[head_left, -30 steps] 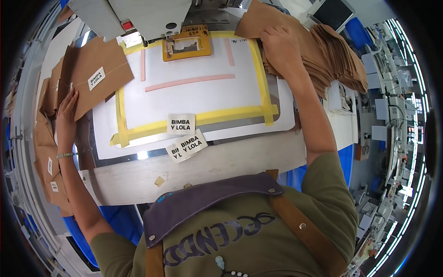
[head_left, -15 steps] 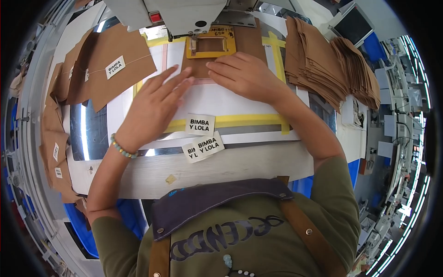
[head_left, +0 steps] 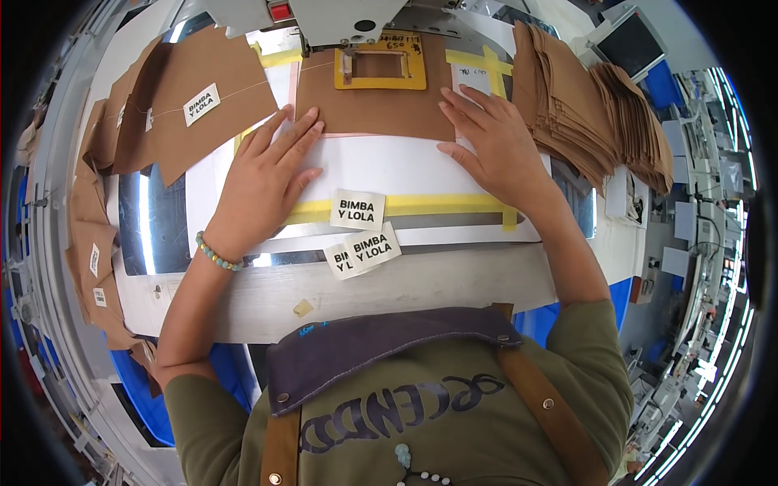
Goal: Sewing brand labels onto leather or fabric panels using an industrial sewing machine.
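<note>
A brown fabric panel [head_left: 373,113] lies flat under the sewing machine head [head_left: 344,23]. On top of it rests a yellow rectangular frame [head_left: 379,83] with a window in the middle. My left hand [head_left: 267,174] lies open, fingertips on the panel's near left corner. My right hand [head_left: 504,150] is open too, fingers spread at the panel's right edge. Neither hand grips anything. Closer to me, several small white printed labels [head_left: 357,210] lie in a loose cluster, one [head_left: 376,248] overlapping another. The panel sits over a white sheet [head_left: 389,166] bordered with yellow tape [head_left: 438,204].
Brown panels with labels [head_left: 219,65], joined by a thread, lie at left and hang over the table edge. Stacked brown panels [head_left: 559,97] stand at right, beside a screen [head_left: 630,42]. Blue bins [head_left: 535,324] show below the table [head_left: 421,283].
My right hand has moved right, off the panel's middle to its right edge. The left hand has barely shifted. More of the panel shows now, and its left edge appears farther left.
</note>
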A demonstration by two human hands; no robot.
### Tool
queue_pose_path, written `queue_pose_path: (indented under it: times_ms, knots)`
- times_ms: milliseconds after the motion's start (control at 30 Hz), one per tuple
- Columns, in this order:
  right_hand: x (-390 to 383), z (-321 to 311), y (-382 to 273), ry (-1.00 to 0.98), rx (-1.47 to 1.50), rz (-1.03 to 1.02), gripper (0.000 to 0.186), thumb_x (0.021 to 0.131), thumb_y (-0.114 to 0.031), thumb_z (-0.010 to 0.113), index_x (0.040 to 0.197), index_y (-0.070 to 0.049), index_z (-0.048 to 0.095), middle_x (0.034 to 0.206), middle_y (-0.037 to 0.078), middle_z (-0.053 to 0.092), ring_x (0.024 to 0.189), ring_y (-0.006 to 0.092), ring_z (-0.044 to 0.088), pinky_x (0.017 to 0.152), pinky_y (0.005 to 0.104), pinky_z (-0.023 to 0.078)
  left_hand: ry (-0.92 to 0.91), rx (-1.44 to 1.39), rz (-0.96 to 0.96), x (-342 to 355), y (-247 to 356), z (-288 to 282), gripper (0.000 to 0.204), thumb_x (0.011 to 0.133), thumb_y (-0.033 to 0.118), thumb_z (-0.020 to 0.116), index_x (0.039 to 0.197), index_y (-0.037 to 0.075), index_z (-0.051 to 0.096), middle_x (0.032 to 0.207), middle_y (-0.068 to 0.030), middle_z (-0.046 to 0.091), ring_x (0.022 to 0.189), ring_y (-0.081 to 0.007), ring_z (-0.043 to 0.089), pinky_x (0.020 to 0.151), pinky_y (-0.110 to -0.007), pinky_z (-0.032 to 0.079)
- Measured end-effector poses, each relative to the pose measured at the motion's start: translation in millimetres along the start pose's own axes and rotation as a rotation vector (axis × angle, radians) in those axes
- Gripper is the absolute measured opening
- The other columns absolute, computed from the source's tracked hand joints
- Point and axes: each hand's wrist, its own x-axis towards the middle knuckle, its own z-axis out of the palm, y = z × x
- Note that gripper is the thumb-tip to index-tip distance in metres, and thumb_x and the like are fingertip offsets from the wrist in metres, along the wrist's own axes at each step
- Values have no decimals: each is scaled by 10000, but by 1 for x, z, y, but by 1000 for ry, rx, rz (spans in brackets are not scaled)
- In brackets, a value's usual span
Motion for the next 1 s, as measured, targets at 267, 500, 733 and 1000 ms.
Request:
queue_pose_path:
  times_ms: [267,500,733,1000]
  knots:
    - [-8,14,8,-86,14,41,719,1119,-525,557,1608,0,501,1754,80,411,1613,334,359,1306,603,266,-3,-82,-19,0,2,0,611,976,170,761,1559,81,604,1662,-37,563,1586,-333,429,1294,-498,375]
    - [-18,8,6,-43,63,60,711,1114,-522,565,1623,-30,494,1760,68,402,1636,330,324,1312,607,255,-20,-54,0,1,3,0,608,981,164,753,1565,92,599,1671,-40,553,1591,-336,425,1300,-494,369]
    - [-19,13,15,-101,65,43,692,1107,-501,588,1629,-58,492,1757,59,409,1646,316,309,1329,606,238,16,-28,-33,2,1,3,583,990,194,752,1546,87,614,1668,-52,554,1578,-345,439,1285,-495,385]
    - [-14,8,7,-57,181,-18,669,1082,-459,631,1633,-103,503,1737,57,447,1638,315,326,1339,593,231,80,-8,-82,-2,-6,-3,530,1002,154,727,1520,83,640,1612,-69,609,1534,-357,500,1259,-485,423]
